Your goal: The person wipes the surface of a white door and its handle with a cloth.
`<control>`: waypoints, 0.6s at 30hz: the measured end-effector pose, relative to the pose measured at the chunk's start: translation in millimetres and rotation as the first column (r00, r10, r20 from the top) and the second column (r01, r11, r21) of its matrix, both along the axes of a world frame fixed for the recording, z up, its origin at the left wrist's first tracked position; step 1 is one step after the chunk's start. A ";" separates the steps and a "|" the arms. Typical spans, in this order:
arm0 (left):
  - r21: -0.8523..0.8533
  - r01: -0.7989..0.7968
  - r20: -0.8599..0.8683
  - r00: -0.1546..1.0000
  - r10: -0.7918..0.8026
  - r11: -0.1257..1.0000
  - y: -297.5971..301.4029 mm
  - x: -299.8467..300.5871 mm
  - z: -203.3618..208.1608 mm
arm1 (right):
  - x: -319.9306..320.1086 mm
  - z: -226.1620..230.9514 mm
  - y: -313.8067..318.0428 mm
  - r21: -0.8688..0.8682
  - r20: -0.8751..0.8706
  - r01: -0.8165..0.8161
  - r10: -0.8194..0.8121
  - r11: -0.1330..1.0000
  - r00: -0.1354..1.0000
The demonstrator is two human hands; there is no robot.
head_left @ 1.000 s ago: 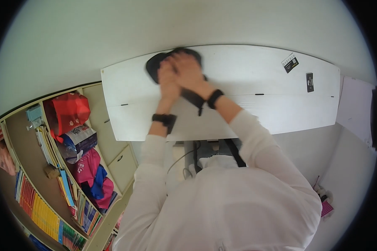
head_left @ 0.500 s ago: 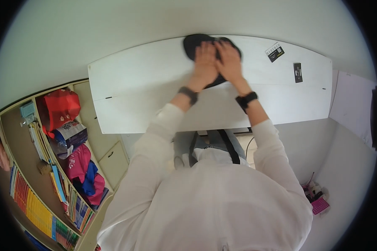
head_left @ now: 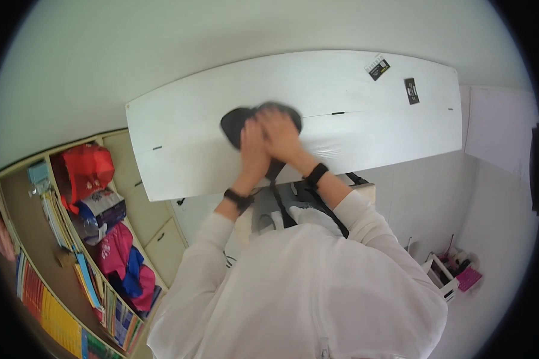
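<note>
On the white table (head_left: 188, 119), left of its middle, a black object (head_left: 233, 124) is partly covered by the left hand (head_left: 253, 146) and the right hand (head_left: 281, 134), laid side by side. The fingers, somewhat blurred on the right, are stretched out along its top, not curled around it. A dark band is worn on each wrist. Two labels (head_left: 378, 69) (head_left: 411, 91) are seen toward the table's far right.

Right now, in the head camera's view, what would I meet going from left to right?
Red-spined books → red bag → dark object's left lobe → left hand → right hand → black-and-white label → smaller black label → bright pink item.
</note>
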State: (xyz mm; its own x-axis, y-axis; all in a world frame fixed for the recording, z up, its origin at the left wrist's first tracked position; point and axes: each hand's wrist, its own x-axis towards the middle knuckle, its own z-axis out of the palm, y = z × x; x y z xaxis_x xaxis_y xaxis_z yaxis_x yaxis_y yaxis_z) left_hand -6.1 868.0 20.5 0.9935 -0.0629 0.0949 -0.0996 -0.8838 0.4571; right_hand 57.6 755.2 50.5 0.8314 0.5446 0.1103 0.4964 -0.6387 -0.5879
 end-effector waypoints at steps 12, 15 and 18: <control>-0.123 0.655 -0.137 0.733 -0.667 0.745 -86.3 -12.5 20.1 | -72.0 26.6 -143.5 -0.095 -0.168 0.215 -0.229 0.972 0.959; -0.142 0.750 -0.128 0.634 -0.763 0.646 -128.2 3.0 30.9 | -89.7 23.5 -180.1 -0.084 -0.125 0.413 -0.421 0.907 0.899; 0.084 0.849 -0.138 0.529 -0.838 0.522 -165.9 9.3 15.0 | -105.7 16.8 -202.0 -0.090 -0.160 0.589 -0.595 0.803 0.787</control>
